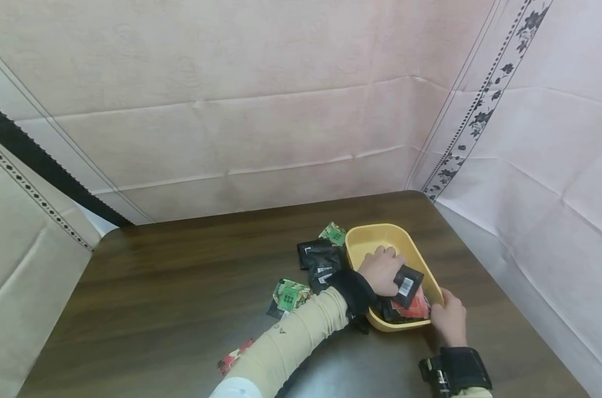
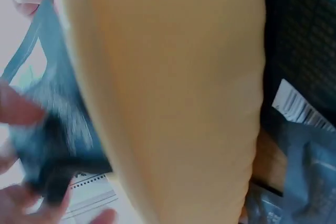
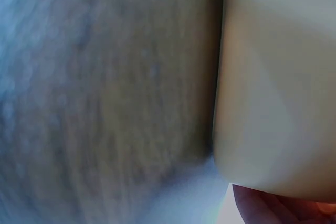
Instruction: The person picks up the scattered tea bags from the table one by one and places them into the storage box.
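"So, why does the right grip point(image 1: 448, 318) clasp the basket point(image 1: 396, 326) near its right corner?"
"Probably to steady it while the left grip point(image 1: 382, 271), inside the basket, pinches a black packet point(image 1: 408, 286)."

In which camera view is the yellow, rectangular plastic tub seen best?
The head view: the tub shows nearly whole, rim and inside included. The left wrist view gives part of one wall, close; the right wrist view, part of its outside.

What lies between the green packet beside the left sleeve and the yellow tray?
Black packets lie between the green packet and the yellow tray, partly covered by the left wristband, as the head view shows.
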### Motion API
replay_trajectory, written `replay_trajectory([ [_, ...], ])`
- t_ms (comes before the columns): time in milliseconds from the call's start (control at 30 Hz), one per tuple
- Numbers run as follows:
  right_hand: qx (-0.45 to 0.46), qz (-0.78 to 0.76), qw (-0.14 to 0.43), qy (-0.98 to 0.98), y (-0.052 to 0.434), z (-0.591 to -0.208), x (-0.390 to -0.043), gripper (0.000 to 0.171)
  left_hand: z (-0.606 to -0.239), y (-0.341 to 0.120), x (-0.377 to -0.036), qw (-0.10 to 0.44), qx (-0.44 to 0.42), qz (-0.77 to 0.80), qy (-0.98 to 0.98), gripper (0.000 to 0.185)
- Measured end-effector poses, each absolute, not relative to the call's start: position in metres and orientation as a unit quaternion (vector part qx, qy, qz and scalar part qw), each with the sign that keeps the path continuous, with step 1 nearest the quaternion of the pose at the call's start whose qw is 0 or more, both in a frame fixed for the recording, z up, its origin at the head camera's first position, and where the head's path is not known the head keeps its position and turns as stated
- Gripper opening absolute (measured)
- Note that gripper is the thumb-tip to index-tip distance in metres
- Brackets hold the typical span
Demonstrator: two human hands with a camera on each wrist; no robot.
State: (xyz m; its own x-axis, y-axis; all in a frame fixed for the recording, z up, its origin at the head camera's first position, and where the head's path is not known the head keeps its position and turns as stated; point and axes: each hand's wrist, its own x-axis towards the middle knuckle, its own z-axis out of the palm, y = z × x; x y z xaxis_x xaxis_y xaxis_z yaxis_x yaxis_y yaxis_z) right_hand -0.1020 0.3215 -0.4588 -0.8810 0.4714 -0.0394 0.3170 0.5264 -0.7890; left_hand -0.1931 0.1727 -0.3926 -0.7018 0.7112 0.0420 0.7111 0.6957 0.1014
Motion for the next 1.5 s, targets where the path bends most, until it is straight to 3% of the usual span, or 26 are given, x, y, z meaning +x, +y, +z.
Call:
replay_trajectory([
  [233,-0.217,0.416,0.101,-0.877,0.322,-0.459,-0.101,0.043,-0.393,0.16,-0.193,0.051,0.397,0.058,0.915,0.077],
  [500,-0.22,0.426,0.091,-0.873,0.322,-0.457,-0.102,0.044,-0.388,0.142,-0.197,0.043,0.398,0.055,0.915,0.077],
  [1000,-0.213,0.425,0.08,-0.876,0.326,-0.457,-0.104,0.043,-0.4,0.048,-0.204,-0.012,0.38,0.066,0.923,0.064],
  [1133,-0.217,0.423,0.077,-0.876,0.328,-0.453,-0.104,0.044,-0.409,0.045,-0.203,0.02,0.374,0.054,0.926,0.062],
  [1367,-0.223,0.424,0.06,-0.876,0.327,-0.453,-0.103,0.045,-0.429,0.056,-0.2,0.108,0.374,0.0,0.921,0.077],
  [1500,-0.224,0.427,0.061,-0.874,0.326,-0.453,-0.103,0.046,-0.439,0.062,-0.202,0.127,0.381,-0.035,0.915,0.076],
])
